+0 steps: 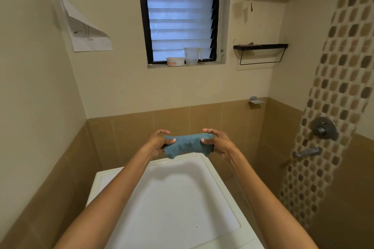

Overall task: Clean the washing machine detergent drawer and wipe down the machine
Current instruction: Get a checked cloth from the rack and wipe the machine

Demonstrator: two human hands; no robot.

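Stretching a small teal cloth [188,145] between both hands, the person appears to be readying it for the wipe-down part of the task rather than working on the drawer. The cloth hangs in the air above the far edge of the white washing machine [172,204], whose flat lid fills the near middle of the view. It does not touch the lid. The detergent drawer is not in view, so I cannot tell whether it has been cleaned.

The left hand [156,143] pinches the left end of the cloth, with the thumb pressed on the near face and the fingers [164,132] curled over the top edge behind it. The right hand [219,143] mirrors this at the right end, thumb on the near face and fingertips [210,130] hooked over the top. Both hands close only as far as a pinch needs. The cloth sits bunched between them, its lower edge drooping.

The next move, as I judge it, calls for gathering the cloth into one hand as a pad, lowering it flat onto the lid, and sweeping from the far edge towards the near one. The lid looks smooth and should wipe easily. A small dark speck [197,227] on its near right part may need a firmer pass.
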